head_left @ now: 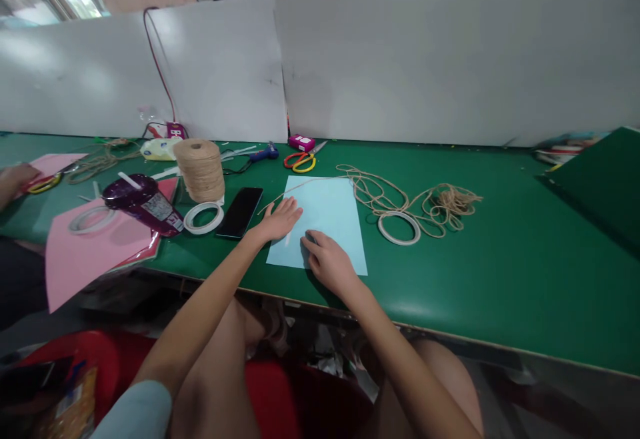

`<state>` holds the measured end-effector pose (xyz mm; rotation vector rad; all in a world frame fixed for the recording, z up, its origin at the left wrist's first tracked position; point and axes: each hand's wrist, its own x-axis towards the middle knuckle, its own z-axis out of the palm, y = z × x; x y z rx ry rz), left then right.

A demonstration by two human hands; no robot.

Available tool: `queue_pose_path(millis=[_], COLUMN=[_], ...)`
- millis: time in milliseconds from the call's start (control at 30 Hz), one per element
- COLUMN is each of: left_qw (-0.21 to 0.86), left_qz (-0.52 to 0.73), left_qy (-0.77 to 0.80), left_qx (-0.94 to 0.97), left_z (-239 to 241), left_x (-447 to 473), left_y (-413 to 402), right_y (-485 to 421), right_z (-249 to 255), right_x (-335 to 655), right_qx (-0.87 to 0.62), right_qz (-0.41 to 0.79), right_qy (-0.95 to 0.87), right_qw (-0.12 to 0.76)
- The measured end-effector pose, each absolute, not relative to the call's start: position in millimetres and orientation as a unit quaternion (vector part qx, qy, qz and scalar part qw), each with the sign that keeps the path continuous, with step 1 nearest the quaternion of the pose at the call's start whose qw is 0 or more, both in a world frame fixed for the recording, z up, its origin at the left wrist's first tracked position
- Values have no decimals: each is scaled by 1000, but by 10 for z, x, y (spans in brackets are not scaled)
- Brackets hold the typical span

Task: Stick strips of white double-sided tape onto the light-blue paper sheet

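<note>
A light blue sheet of paper (335, 205) lies on the green table in front of me. My left hand (281, 219) rests flat on its left part, fingers stretched out. Curled over the lower middle of the sheet is my right hand (330, 262), its fingers closed; a small dark shape shows at the fingertips, too unclear to name. Between the hands a short white strip (287, 239) sits on the paper. A strand of twine (305, 183) runs across the sheet's top from near my left hand towards a loose tangle of twine (453, 202) on the right.
Left of the paper are a black phone (241, 212), a tape roll (203, 217), a twine spool (200, 169), a purple cup (143, 202) and pink paper (90, 245). Scissors (304, 161) and a small box (301, 142) lie behind; another tape roll (399, 228) is right. Another person's hand (17, 177) is far left.
</note>
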<state>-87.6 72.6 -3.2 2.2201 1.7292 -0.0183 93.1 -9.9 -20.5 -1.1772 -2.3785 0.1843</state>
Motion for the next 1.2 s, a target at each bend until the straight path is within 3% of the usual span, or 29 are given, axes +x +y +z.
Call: queue_pose_path(millis=[500, 600, 733, 867, 967, 1067, 1200], left_qw=[-1, -27, 31, 53, 49, 6, -54], left_qz=[-9, 20, 14, 12, 18, 57, 126], left_qy=[617, 592, 551, 544, 528, 520, 497], left_qx=[787, 805, 834, 838, 847, 852, 857], left_z=[-133, -136, -133, -104, -73, -41, 29], left_x=[-847, -792, -742, -750, -757, -746, -688], left_y=[761, 657, 520, 560, 652, 712, 659], right_y=[-325, -336, -263, -100, 2, 46, 48], right_z=[-178, -183, -97, 47, 50, -36, -78], right_x=[933, 980, 1202, 1724, 2142, 2365, 2342], right_qx=[-399, -386, -389, -505, -618, -657, -646], right_qz=[43, 98, 179, 43, -93, -118, -121], right_qy=[-892, -885, -855, -782, -731, -728, -739], right_qw=[210, 239, 292, 363, 272, 155, 149])
